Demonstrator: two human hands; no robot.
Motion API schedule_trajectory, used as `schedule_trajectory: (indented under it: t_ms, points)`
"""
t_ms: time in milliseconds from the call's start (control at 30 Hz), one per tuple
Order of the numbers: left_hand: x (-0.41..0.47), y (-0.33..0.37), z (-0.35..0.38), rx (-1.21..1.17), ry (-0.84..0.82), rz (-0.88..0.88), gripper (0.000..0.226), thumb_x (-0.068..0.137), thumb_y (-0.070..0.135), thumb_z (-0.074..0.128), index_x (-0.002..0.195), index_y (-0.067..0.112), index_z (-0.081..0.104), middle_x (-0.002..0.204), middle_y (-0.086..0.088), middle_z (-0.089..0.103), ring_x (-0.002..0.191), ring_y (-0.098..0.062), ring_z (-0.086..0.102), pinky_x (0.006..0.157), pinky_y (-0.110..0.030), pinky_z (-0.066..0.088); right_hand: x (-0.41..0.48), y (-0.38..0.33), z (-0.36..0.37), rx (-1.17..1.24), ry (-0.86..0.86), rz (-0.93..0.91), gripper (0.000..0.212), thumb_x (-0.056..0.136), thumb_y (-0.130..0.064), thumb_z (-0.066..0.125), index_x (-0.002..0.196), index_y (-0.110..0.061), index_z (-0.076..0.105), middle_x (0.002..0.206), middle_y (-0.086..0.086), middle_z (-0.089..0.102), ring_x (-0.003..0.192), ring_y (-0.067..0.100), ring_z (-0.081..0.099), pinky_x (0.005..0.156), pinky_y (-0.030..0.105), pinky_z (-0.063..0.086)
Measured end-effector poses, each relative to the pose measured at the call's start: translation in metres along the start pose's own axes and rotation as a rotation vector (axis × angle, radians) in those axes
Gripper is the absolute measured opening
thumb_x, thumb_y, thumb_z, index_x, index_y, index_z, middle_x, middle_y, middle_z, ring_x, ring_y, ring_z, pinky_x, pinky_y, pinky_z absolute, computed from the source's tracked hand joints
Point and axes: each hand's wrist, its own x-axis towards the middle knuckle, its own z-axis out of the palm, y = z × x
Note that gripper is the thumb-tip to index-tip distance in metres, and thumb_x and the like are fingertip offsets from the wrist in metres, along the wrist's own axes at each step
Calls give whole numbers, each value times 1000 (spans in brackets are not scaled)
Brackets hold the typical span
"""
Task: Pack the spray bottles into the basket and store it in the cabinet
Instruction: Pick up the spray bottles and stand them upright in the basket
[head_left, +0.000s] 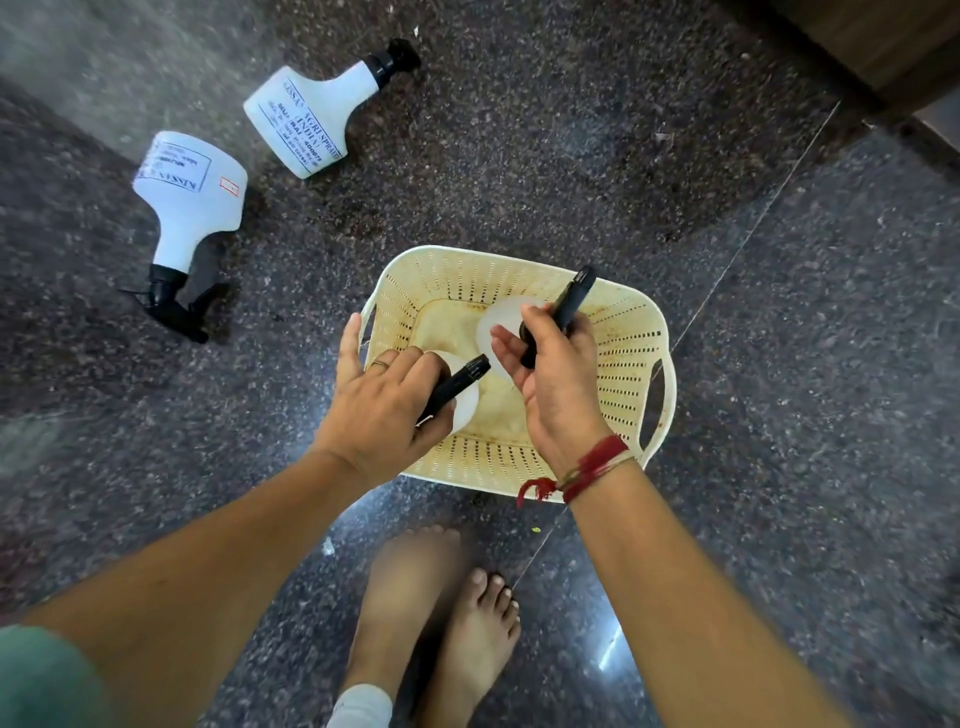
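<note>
Head view, basket as landmark: one cream perforated basket sits on the dark stone floor, and over its inside the left hand grasps the black sprayer head of one white spray bottle while the right hand grasps the sprayer head of a second bottle; both appear held upright by their tops, probably so they go in standing side by side. Spray bottles, four in all: two in hand within the basket, two lying on their sides on the floor well apart from it to its far left, the nearer bottle and the farther bottle, not yet packed. Cabinet: possibly the wooden edge far right of the basket, though I cannot tell.
</note>
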Motion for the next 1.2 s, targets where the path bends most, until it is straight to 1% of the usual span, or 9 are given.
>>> schedule_trajectory:
  t_ms: [100,167,300,400,500,667,800,967,1200]
  points:
    - [-1,1,-4,-16,-19,-16,32,94,45,34,86,16,46,74,5,50,69,-21,56,113,-56,-1,-2,-3,-6,-450,19,-68,23,88,-46,58,88,-23,58,99,3,60,83,22,65,70,33,58]
    - [-4,2,-5,-19,-30,-27,35,94,47,33,88,16,49,77,4,51,72,-22,57,113,-59,5,-1,-7,-12,-676,44,-144,38,82,-58,58,89,-22,65,106,9,63,89,22,65,73,39,57]
    - [-8,1,-9,-4,-4,-53,32,90,44,41,92,18,59,84,2,55,70,-22,61,105,-59,24,-1,-15,-13,-359,31,-1,17,86,-30,66,78,-15,64,66,-2,64,52,7,59,61,29,58]
    - [-7,-2,-13,16,5,-41,35,90,44,41,93,17,63,81,2,59,60,-24,63,104,-54,25,-1,-15,-5,-186,37,35,11,85,-15,65,78,-9,60,51,-4,61,51,10,58,65,29,60]
    - [-10,-4,-14,20,7,-27,39,93,42,38,94,12,63,75,1,62,57,-25,63,113,-51,17,0,-16,6,-109,11,11,9,84,-10,64,76,-7,61,52,-2,60,51,11,58,63,29,59]
    - [-11,-3,-16,3,1,-30,37,94,41,35,89,12,56,49,3,57,42,-24,57,116,-45,13,2,-13,22,-210,-23,6,11,84,-15,68,78,-9,61,63,1,62,58,13,60,66,29,60]
    - [-11,-3,-17,-35,-4,-45,38,93,43,33,90,13,56,50,4,59,45,-23,59,115,-48,12,3,-12,25,-197,37,-55,21,81,-14,73,89,-10,54,78,9,63,59,15,60,63,27,60]
    - [-14,-8,-17,-60,4,-46,38,93,43,36,89,12,57,51,4,60,47,-21,61,112,-55,23,6,-12,23,-321,29,-57,12,81,-6,65,87,-9,55,77,9,61,57,12,60,61,27,59]
    - [-21,-10,-13,-87,25,-61,34,92,46,38,87,17,53,54,8,58,49,-19,62,111,-57,22,4,-5,22,-397,66,-143,11,80,-9,66,88,-4,61,80,10,62,66,16,61,61,24,57]
